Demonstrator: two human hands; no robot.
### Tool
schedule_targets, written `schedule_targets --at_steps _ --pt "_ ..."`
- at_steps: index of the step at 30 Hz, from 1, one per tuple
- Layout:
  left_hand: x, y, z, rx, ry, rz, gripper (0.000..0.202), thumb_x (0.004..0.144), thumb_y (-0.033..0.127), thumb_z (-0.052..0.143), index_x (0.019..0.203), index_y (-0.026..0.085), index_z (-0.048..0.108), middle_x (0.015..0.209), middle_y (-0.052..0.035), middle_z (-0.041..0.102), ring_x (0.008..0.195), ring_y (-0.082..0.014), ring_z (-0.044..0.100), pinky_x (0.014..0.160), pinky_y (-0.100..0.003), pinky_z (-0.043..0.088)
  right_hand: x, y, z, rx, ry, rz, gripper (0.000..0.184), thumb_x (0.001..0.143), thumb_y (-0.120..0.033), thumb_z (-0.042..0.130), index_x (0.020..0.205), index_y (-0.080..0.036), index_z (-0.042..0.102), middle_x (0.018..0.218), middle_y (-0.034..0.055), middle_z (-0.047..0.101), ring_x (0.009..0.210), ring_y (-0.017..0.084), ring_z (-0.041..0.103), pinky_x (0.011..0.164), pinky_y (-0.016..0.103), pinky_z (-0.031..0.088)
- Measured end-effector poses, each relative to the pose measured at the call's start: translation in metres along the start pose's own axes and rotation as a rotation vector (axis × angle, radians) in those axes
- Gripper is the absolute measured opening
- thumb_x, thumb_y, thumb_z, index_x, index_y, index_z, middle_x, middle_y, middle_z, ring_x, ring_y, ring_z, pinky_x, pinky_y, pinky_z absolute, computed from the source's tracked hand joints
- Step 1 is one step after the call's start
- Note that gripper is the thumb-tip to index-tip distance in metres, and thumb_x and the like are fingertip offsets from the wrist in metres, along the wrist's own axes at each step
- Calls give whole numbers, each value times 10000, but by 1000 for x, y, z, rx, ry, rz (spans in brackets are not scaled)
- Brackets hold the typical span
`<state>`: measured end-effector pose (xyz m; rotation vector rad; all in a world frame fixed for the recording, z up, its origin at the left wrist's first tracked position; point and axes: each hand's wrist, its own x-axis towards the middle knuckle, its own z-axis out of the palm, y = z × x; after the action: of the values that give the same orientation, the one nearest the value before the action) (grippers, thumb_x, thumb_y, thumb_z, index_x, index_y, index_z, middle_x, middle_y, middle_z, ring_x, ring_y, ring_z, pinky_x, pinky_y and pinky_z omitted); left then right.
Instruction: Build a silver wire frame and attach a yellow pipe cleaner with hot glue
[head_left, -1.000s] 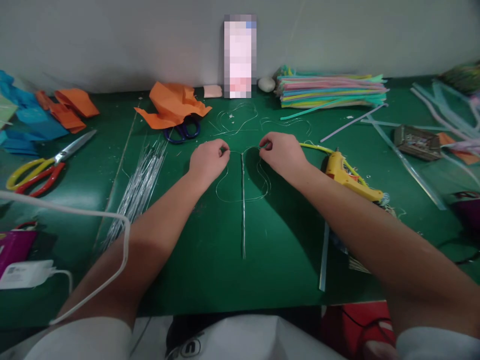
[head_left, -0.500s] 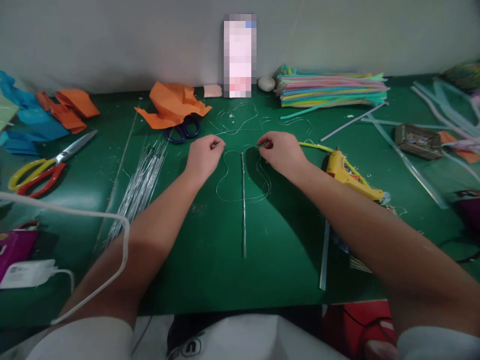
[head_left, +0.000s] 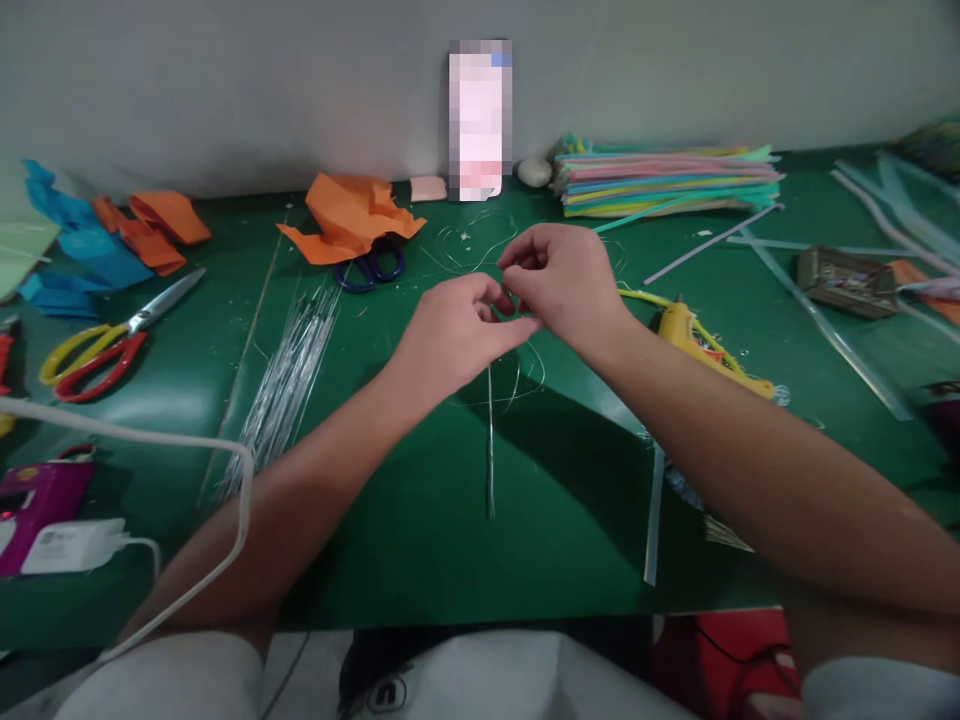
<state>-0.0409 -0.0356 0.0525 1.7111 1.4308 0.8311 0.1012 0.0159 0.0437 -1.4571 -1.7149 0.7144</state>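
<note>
My left hand (head_left: 469, 325) and my right hand (head_left: 566, 280) meet fingertip to fingertip above the middle of the table. My right thumb and fingers are pinched together, and my left thumb and finger curl close against them. A thin clear thread (head_left: 541, 365) loops down below the fingers. Its ends are too fine to make out, but it seems held between both hands. Beneath, a twisted bundle of silvery wire (head_left: 490, 450) lies upright in view on the green table, its top hidden by my left hand.
On the left lie silvery wires (head_left: 289, 375), red-yellow scissors (head_left: 112, 345) and a white cable (head_left: 244, 500). Behind are orange paper (head_left: 356, 215), dark-handled scissors (head_left: 375, 268), a phone (head_left: 480, 120) and pastel pipe cleaners (head_left: 667, 183). A yellow glue gun (head_left: 694, 345) sits beside my right forearm.
My hands were apart and have come together; the left moved right, and the right rose slightly. The thread now hangs in a narrower loop. The view has shifted slightly.
</note>
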Motion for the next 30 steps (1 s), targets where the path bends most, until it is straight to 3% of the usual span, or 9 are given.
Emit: schedule_targets --at_steps 6,9,15,21,26,30 --pt "3 -6 -2 84 2 19 96 742 176 737 731 158 644 571 29 598 494 -92 535 508 -236 395 -3 1 0 100 21 14 181 660 -47 546 753 -166 644 592 -57 554 453 99 537 476 257 405" --pt "1 -4 -2 110 11 30 106 726 184 747 731 159 644 581 21 622 506 -101 555 515 -238 408 -4 0 2 102 66 -11 175 658 -53 553 753 -168 646 584 -53 537 482 105 529 509 272 406" --pt "3 -1 -3 -70 -91 -87 111 712 68 653 723 165 601 622 4 665 478 -118 599 498 -247 455 -12 -10 4 46 144 -116 213 672 -37 563 771 -208 642 630 -47 553 589 121 536 586 288 432" --pt "3 -4 -4 48 -22 1 154 656 32 639 714 171 604 677 8 690 569 -133 629 569 -260 466 -16 -12 5 95 120 -170 220 706 -33 557 811 -213 630 659 -44 567 605 123 553 600 293 465" --pt "5 -8 -20 24 16 -6 152 676 59 647 778 169 624 616 19 664 539 -134 630 543 -252 452 -18 -9 0 221 119 -185 137 801 -129 583 898 -208 640 686 -29 592 577 120 559 585 295 486" --pt "17 -24 -42 -241 -61 -113 177 663 72 688 814 150 639 569 11 638 512 -122 606 495 -229 442 -22 7 -10 263 129 -119 124 848 -178 555 923 -206 649 693 -19 603 524 114 540 524 288 460"
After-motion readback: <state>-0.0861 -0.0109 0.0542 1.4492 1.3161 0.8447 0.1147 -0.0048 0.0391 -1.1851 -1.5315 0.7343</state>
